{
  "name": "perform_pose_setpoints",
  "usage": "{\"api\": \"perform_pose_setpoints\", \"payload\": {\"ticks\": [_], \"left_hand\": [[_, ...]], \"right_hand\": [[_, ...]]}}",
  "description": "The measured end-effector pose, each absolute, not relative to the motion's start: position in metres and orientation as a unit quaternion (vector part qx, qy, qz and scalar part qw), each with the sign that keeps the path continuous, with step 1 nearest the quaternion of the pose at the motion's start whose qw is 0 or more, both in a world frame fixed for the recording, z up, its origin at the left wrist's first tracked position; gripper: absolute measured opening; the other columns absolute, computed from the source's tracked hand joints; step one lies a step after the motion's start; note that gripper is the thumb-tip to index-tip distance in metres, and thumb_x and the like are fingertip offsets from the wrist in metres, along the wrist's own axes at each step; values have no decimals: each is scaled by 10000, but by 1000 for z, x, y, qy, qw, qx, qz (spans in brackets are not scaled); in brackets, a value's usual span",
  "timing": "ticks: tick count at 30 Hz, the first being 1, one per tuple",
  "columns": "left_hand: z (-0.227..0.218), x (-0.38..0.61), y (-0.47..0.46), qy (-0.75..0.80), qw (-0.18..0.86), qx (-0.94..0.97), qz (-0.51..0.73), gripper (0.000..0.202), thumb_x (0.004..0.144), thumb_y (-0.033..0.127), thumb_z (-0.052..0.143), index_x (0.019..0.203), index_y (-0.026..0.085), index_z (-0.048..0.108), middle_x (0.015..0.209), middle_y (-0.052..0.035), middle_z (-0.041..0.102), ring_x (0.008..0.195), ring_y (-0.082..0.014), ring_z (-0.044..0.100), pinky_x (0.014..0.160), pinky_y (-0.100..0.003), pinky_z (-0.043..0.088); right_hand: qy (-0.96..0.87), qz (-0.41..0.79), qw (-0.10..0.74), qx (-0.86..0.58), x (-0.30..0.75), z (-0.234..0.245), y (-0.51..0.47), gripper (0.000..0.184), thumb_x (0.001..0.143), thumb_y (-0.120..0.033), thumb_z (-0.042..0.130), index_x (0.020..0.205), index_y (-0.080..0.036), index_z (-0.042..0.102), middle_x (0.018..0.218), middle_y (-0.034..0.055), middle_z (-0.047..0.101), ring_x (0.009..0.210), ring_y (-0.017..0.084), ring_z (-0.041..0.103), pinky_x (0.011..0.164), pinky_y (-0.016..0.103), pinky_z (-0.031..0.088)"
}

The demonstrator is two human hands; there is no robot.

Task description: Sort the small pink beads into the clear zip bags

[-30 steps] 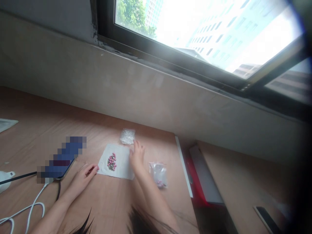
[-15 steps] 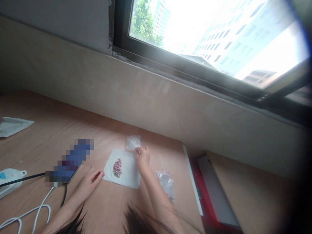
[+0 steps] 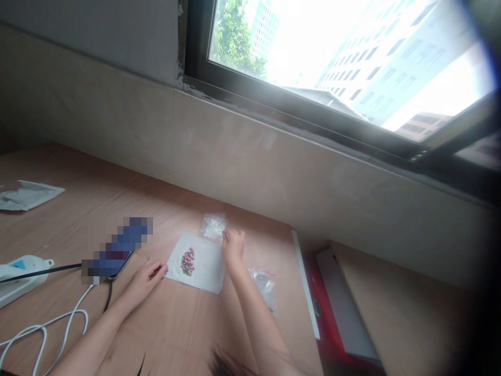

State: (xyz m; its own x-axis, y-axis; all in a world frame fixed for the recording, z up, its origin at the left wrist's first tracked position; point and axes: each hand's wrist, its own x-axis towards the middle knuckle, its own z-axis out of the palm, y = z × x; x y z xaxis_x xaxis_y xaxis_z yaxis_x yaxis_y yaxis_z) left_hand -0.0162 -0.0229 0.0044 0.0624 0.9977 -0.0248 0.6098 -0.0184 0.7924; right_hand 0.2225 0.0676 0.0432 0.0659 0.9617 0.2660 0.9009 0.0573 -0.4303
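Note:
A white square sheet (image 3: 203, 266) lies on the wooden table (image 3: 176, 324), with a small heap of pink-headed pins (image 3: 188, 260) on it. My left hand (image 3: 145, 278) rests at the sheet's left corner, fingers loosely together and touching its edge. My right hand (image 3: 234, 245) is at the sheet's far right corner, fingers curled, right beside a small clear plastic bag (image 3: 213, 225). Whether those fingers pinch the bag's edge is too blurred to see. A second clear bag (image 3: 264, 286) lies to the right of my right forearm.
A phone (image 3: 113, 256) with a cable lies left of the sheet. A white power strip (image 3: 19, 274) and white cord (image 3: 50, 326) sit at the far left. A flat white packet (image 3: 27, 194) lies further back. A gap and a red-and-white thing (image 3: 332, 308) border the table's right edge.
My right hand has moved from the sheet's right edge up to its far corner beside the small bag. My left hand has stayed at the left corner. The view has shifted slightly.

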Motion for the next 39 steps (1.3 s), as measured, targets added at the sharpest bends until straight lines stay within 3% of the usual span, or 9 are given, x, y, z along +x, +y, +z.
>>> {"api": "perform_pose_setpoints", "payload": {"ticks": [4,9,15,19,22,26,29,34,39], "left_hand": [[7,-14,-23,622,335,637,308,275,749,394,420,721,198,610,676,-9,614,699,-172,546,607,-228,429],[11,-13,-24,630,349,621,309,294,740,409,422,740,189,617,729,-24,625,713,-180,555,629,-242,432],[14,-15,-23,622,410,593,304,329,741,439,418,786,182,619,795,-41,644,774,-197,571,709,-274,433],[31,-12,-16,596,488,550,322,352,734,446,436,856,169,617,905,-59,650,874,-206,565,786,-283,420],[55,-2,-11,549,530,549,341,390,747,430,439,1024,180,553,1028,-59,611,955,-205,533,806,-287,415],[81,11,-13,509,563,563,328,313,731,403,487,891,158,596,905,-49,647,839,-189,577,755,-280,436],[88,12,-17,510,557,569,325,257,702,377,528,777,144,606,818,-43,653,786,-183,584,729,-274,438],[94,9,-20,539,532,580,298,218,666,352,569,636,136,574,659,-11,630,661,-159,574,629,-240,429],[101,15,-20,518,500,637,277,214,695,329,534,651,125,581,661,-14,622,654,-160,562,598,-228,414]], "right_hand": [[-705,65,248,-661,217,40,67,248,670,-119,489,874,-190,610,959,79,583,843,232,407,691,299,277],[-692,90,235,-677,212,25,72,198,687,-103,447,605,-185,609,728,72,599,747,210,414,630,285,271],[-588,122,421,-680,219,64,66,215,756,-197,382,792,-157,591,772,92,587,779,205,440,692,301,320],[-514,321,518,-603,213,90,37,192,757,-311,418,776,-170,546,798,65,599,752,169,496,684,282,351],[-459,481,503,-552,203,82,15,206,719,-355,473,732,-160,539,743,54,627,592,129,490,580,251,354],[-406,554,466,-557,196,53,-3,258,689,-392,496,742,-144,544,748,63,641,398,67,330,429,219,274],[-409,532,455,-585,195,44,-9,255,692,-389,480,768,-149,520,755,69,626,424,81,359,428,221,289],[-499,344,446,-659,185,69,-23,149,701,-319,480,759,-183,465,745,35,535,638,135,453,573,244,358],[-644,407,343,-550,162,92,-31,170,736,-329,461,652,-181,467,623,-12,503,576,113,442,539,222,331]]}}
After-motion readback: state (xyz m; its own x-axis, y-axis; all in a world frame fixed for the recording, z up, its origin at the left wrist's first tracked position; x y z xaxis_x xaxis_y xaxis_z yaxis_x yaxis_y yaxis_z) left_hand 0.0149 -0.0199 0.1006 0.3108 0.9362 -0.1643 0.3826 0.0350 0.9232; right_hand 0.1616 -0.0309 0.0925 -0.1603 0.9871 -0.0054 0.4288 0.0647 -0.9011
